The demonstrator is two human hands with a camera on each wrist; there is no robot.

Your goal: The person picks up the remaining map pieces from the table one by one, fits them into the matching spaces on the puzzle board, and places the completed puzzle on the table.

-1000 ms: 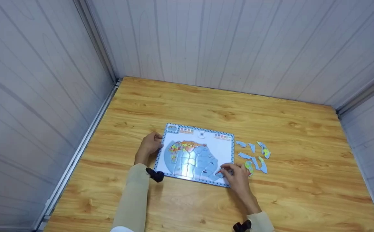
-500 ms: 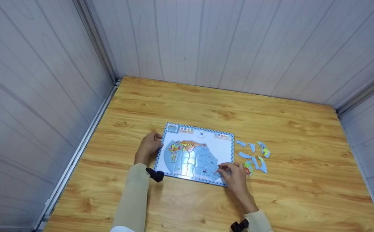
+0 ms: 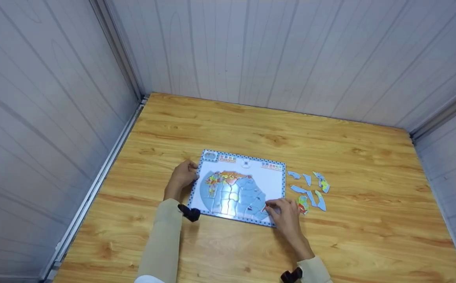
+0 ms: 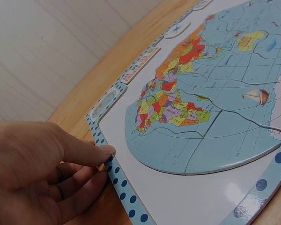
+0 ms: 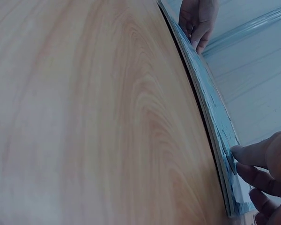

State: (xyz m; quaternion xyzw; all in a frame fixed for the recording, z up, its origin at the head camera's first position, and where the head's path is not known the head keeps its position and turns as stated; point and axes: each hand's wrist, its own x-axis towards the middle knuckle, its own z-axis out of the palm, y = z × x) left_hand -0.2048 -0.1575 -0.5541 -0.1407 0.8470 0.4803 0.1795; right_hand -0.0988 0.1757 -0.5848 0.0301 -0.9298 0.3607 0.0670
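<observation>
A: From the head view, where are the hands?
B: The puzzle board [image 3: 240, 188] lies flat on the wooden table [image 3: 251, 125]. The left hand [image 3: 182, 177] rests at the board's left edge, fingers against the dotted border. The right hand [image 3: 284, 214] sits at the board's near right corner, fingertips pinching a puzzle piece [image 3: 266, 209] down onto the map.

A: And beside the board?
B: A cluster of loose pieces [image 3: 310, 188] lies on the table just right of it, apart from the right hand.

A: What does the left wrist view add?
B: The left hand [image 4: 42, 173] has its fingers only lightly bent and its thumb tip touching the blue dotted border of the puzzle board [image 4: 131, 154]; it presses rather than grips. The coloured map is partly filled in.

A: The right wrist view?
B: It sees the puzzle board [image 5: 210, 108] edge-on. The right hand's fingers [image 5: 257, 154] press the puzzle piece [image 5: 232, 161] at the near corner, while the left hand [image 5: 196, 18] shows at the far end.
</observation>
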